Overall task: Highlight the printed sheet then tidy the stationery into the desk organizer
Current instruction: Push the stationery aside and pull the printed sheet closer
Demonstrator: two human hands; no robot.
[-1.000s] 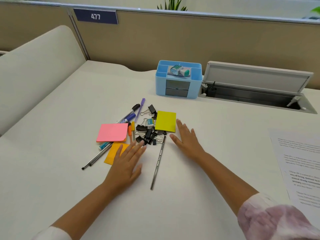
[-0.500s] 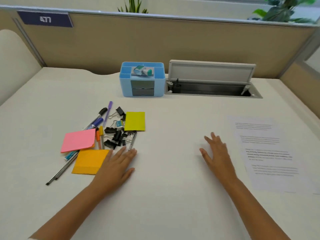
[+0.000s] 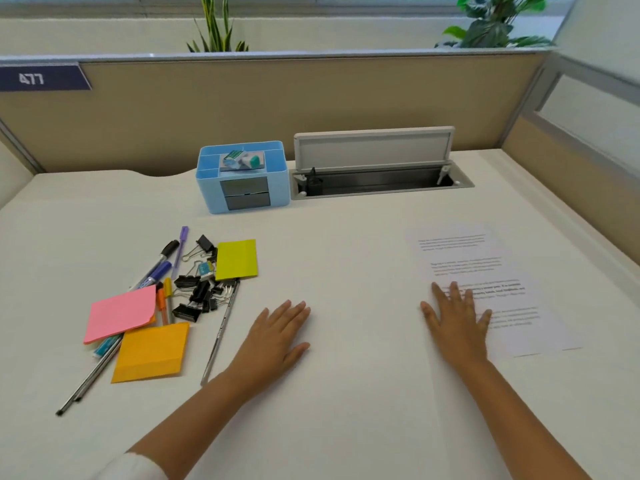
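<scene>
The printed sheet [image 3: 485, 258] lies flat on the white desk at the right. My right hand [image 3: 457, 323] rests palm down on its left edge, fingers spread, holding nothing. My left hand [image 3: 273, 337] lies flat and empty on the bare desk, just right of a grey pen [image 3: 221, 330]. The stationery pile sits left of it: pink sticky notes [image 3: 119, 313], orange sticky notes [image 3: 150, 353], yellow-green sticky notes [image 3: 237, 259], black binder clips [image 3: 195, 292], several markers [image 3: 156, 266] and pens. The blue desk organizer [image 3: 242, 176] stands behind the pile with a small white and green object on top.
An open cable tray with a raised lid [image 3: 377, 168] sits in the desk right of the organizer. Beige partition panels [image 3: 277, 105] close the desk at the back and right. Plants stand behind the partition.
My right hand has travelled right from beside the yellow-green notes onto the sheet's left edge. My left hand has shifted right, away from the pile. The view has swung right.
</scene>
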